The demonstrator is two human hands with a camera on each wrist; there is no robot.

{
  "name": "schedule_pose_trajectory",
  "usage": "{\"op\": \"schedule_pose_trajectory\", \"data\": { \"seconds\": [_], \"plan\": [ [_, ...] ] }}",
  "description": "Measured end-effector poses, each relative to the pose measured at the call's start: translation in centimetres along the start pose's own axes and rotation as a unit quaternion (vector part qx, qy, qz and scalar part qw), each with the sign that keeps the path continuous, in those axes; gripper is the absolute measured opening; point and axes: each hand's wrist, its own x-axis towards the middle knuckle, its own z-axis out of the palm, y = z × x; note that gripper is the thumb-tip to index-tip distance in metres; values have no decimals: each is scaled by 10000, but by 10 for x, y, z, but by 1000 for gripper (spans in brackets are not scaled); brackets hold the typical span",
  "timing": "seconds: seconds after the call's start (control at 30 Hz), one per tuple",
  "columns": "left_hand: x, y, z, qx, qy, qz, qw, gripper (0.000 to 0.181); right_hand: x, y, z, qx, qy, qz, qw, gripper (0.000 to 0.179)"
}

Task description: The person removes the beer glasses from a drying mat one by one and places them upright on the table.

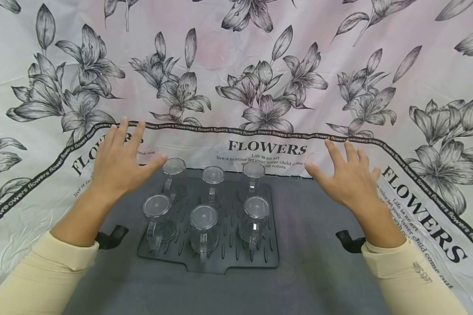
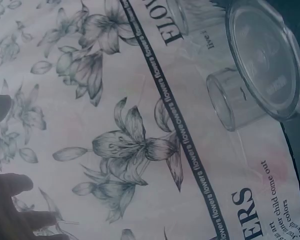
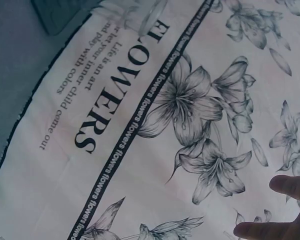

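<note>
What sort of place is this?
Possibly a small tabletop work area, screened off rather than an open room: flower-printed cloth surrounds a grey tabletop, on which six clear mugs stand on a dark ridged mat.

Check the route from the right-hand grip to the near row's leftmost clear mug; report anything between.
On a level path, the near row's rightmost mug and middle mug stand on the drying mat between the right-hand grip and the leftmost mug. From above, nothing visible covers it.
</note>
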Motion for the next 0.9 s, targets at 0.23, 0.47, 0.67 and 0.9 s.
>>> {"op": "schedule_pose_trajectory", "data": {
  "seconds": [0.23,0.47,0.67,0.9],
  "plan": [
    [-16,3,0,-110,237,40,9996,93,-13,-6,-1,79,356,-148,9992,85],
    [-27,3,10,-498,621,141,9967,95,-22,-13,0,470,873,-273,9947,81],
    [-38,1,16,-643,633,41,9959,96,-30,-17,7,846,1243,-444,9876,77],
    [-50,-1,26,-962,875,126,9914,98,-42,-18,13,1210,1688,-765,9752,74]
  ]
}}
